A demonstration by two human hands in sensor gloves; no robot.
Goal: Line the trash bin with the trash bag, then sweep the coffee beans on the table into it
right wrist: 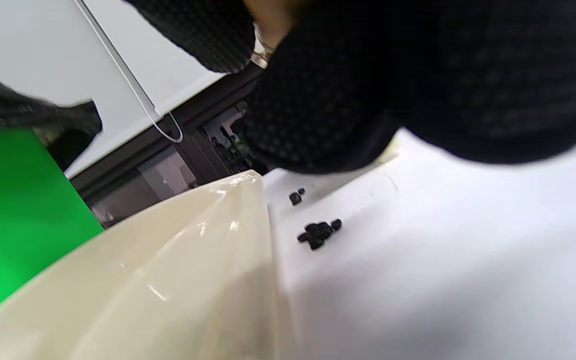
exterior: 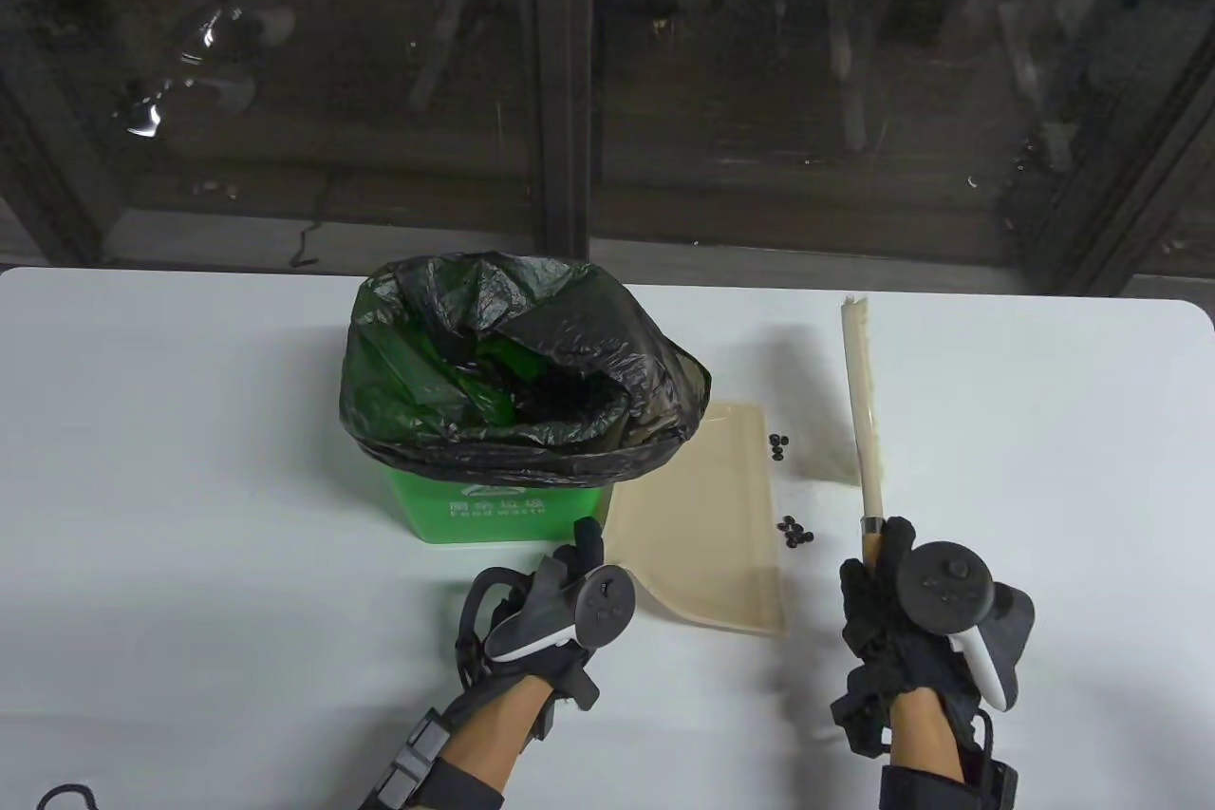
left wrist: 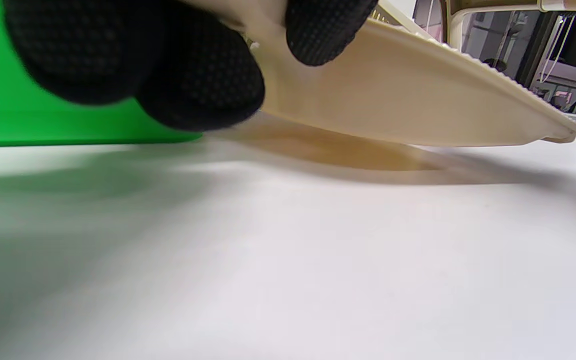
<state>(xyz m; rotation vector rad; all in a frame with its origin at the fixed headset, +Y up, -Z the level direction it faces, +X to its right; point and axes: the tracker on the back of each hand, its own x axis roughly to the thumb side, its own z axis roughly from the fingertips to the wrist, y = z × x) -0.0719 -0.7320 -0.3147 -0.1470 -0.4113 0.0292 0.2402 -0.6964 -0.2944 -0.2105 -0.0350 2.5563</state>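
Grip: right hand (exterior: 887,596) wrapped round brush (exterior: 864,411) handle; left hand (exterior: 560,596) pinches dustpan (exterior: 707,516) near corner.
Bin (exterior: 484,506): lined w/ bag (exterior: 513,364), left of dustpan.
Dustpan: tilted, long axis runs away from person.
Brush: points away, beyond right hand.
Beans (exterior: 795,533): btwn dustpan & brush.

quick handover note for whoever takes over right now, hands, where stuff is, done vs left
Left hand grips the beige dustpan, tilted, beside the green bin.
Right hand grips the brush by its handle.
Done: black bag lines the bin.
Left: two small clusters of coffee beans lie on the table between dustpan and brush; sweep them in, then tip into the bin.
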